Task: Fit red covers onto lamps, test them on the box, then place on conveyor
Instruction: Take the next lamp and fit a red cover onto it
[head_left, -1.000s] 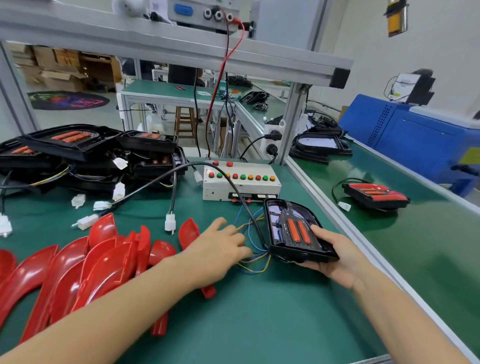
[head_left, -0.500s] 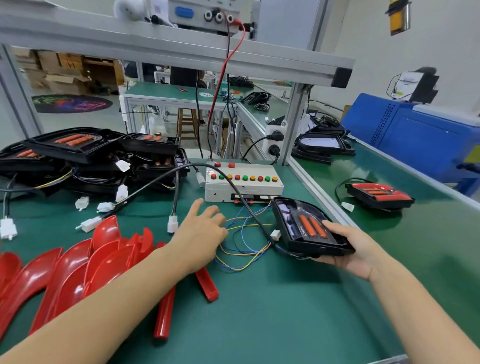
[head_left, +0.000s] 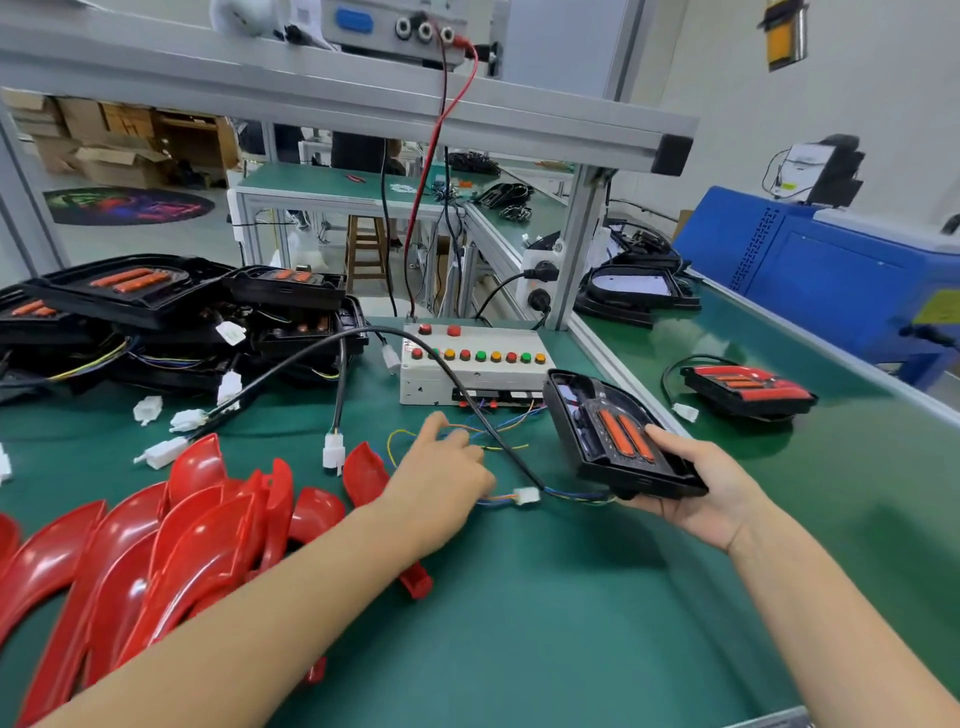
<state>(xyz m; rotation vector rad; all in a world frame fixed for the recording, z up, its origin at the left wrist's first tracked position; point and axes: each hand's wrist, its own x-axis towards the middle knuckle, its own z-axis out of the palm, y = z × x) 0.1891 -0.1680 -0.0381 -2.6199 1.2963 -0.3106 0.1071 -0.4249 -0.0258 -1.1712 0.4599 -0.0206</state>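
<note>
My right hand (head_left: 701, 493) grips the near end of a black lamp (head_left: 613, 441) with two orange strips and no red cover, tilted up just above the bench. Thin blue wires run from it to a white connector (head_left: 525, 496) lying on the mat. My left hand (head_left: 441, 467) is curled over the loose coloured wires (head_left: 498, 444) in front of the white test box (head_left: 478, 374) with its row of buttons. A heap of red covers (head_left: 182, 535) lies at my left forearm. One lamp with a red cover (head_left: 748, 389) sits on the green conveyor (head_left: 857, 493).
Uncovered black lamps (head_left: 156, 312) are stacked at the back left, with white plugs (head_left: 166, 452) scattered before them. A black cable (head_left: 363, 332) arcs over the bench past the box. An aluminium frame post (head_left: 576, 249) stands behind the box. A blue machine (head_left: 831, 270) borders the conveyor.
My right hand has carried the lamp to the right and raised it, pulling its wires and connector out. My left hand shifted left, then closed over the coloured wires.
</note>
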